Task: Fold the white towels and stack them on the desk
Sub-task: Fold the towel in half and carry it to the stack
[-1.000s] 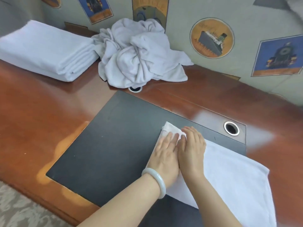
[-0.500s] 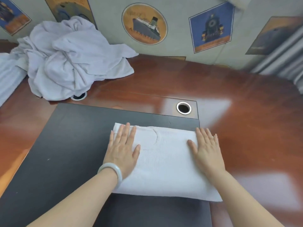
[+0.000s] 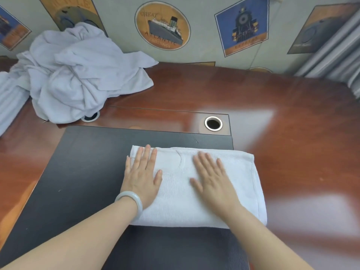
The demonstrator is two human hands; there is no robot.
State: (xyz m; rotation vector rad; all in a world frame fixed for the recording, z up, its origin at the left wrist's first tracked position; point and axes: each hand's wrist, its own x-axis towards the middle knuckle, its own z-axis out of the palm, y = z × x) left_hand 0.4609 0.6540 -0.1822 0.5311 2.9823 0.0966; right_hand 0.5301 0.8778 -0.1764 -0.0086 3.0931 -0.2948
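White towel (image 3: 176,203), folded rect. on black mat (image 3: 87,182), L hand (image 3: 141,179) + R hand (image 3: 213,182) flat atop, fingers (image 3: 146,155) straight

Place: an indoor room with a writing desk, perhaps a study or a hotel room.
Desk: glossy red-brown wooden desk (image 3: 272,106) across the middle, with a metal-ringed cable hole (image 3: 213,123) and a black desk pad (image 3: 87,172).
Wall: along the top, grey wallpaper (image 3: 202,8) printed with a ship emblem (image 3: 162,28) and a locomotive poster (image 3: 242,28).
Upper right: pleated grey curtain (image 3: 335,55).
Upper left: heap of white towels (image 3: 78,75).
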